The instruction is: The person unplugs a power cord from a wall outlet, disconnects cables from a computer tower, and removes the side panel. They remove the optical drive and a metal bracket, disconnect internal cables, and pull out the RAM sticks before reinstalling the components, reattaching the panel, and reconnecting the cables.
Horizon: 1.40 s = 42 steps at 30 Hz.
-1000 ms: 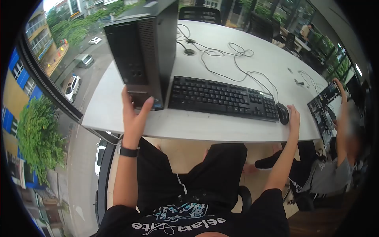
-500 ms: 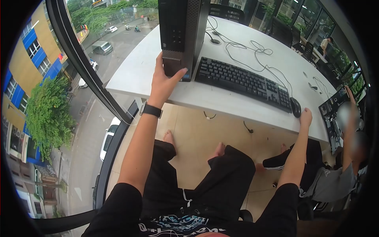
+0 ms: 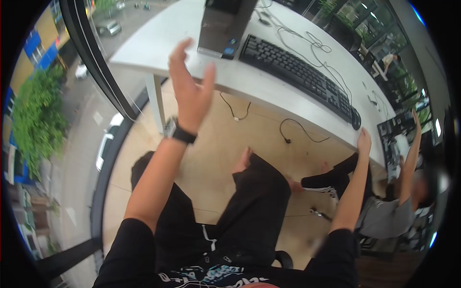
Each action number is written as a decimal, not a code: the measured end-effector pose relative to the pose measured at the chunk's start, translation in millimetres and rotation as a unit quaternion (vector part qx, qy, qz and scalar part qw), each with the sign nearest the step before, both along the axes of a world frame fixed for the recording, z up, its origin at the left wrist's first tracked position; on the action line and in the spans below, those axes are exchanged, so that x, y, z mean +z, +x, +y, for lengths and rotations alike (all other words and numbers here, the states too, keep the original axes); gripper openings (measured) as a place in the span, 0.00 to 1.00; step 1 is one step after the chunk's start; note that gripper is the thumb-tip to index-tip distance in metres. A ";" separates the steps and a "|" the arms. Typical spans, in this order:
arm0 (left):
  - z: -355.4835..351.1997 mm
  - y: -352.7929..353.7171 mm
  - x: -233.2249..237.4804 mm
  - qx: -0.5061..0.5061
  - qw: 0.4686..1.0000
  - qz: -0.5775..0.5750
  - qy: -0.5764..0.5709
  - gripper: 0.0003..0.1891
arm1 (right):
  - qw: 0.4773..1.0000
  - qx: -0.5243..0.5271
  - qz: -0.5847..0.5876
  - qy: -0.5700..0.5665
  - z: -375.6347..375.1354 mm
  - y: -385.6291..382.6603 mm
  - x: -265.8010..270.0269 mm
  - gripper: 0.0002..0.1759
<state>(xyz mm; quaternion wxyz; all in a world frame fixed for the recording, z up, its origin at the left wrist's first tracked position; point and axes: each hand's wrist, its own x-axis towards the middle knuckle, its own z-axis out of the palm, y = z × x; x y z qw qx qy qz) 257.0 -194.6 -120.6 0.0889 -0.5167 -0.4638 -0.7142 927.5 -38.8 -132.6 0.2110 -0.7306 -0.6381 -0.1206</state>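
Note:
My left hand [image 3: 189, 98] is raised just in front of the computer tower [image 3: 218, 33], thumb and fingers spread, slightly blurred and apart from it. The black tower stands upright on the white table [image 3: 165, 43], its top cut off by the frame. To the tower's right lies a black keyboard [image 3: 297, 72], with a black mouse [image 3: 356, 118] at its far end. Just below the mouse, my right hand [image 3: 364, 141] is closed at the table's front edge, its fingers curled and partly hidden.
Thin cables [image 3: 314, 43] loop across the table behind the keyboard. A black plug cable [image 3: 288, 134] lies on the tiled floor. On the right sits another person in a grey shirt [image 3: 386, 218], an arm raised beside an opened computer case [image 3: 391, 137]. A window frame [image 3: 98, 62] borders the left.
My left hand has let go of the tower's front and drawn back, fingers spread. The camera view has shifted, so the tower sits higher in frame. My right hand stays by the table edge.

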 end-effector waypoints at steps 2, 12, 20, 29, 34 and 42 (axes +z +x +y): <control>-29.3 33.6 -55.4 -0.098 0.994 0.045 -0.021 0.24 | 0.994 0.039 0.087 0.055 -48.8 -11.0 -11.3 0.25; -61.1 120.3 -287.9 -0.383 0.624 0.388 -0.560 0.10 | 0.945 0.116 0.292 -0.097 -77.2 -243.1 -209.7 0.15; -0.2 56.6 -215.7 -0.330 0.719 0.246 -0.561 0.14 | 0.969 0.210 0.106 -0.075 228.5 -364.9 -141.9 0.25; -3.4 184.4 -435.1 -0.079 0.606 0.479 -0.630 0.30 | 0.985 0.140 -0.083 -0.050 294.4 -464.8 -163.2 0.38; 27.6 31.8 -240.5 -0.320 0.595 0.275 -0.684 0.21 | 0.985 0.169 -0.032 -0.008 304.0 -456.1 -165.7 0.31; 49.0 13.8 -214.5 -0.381 0.579 0.209 -0.691 0.25 | 0.828 0.122 0.531 -0.130 290.8 -431.7 -156.5 0.18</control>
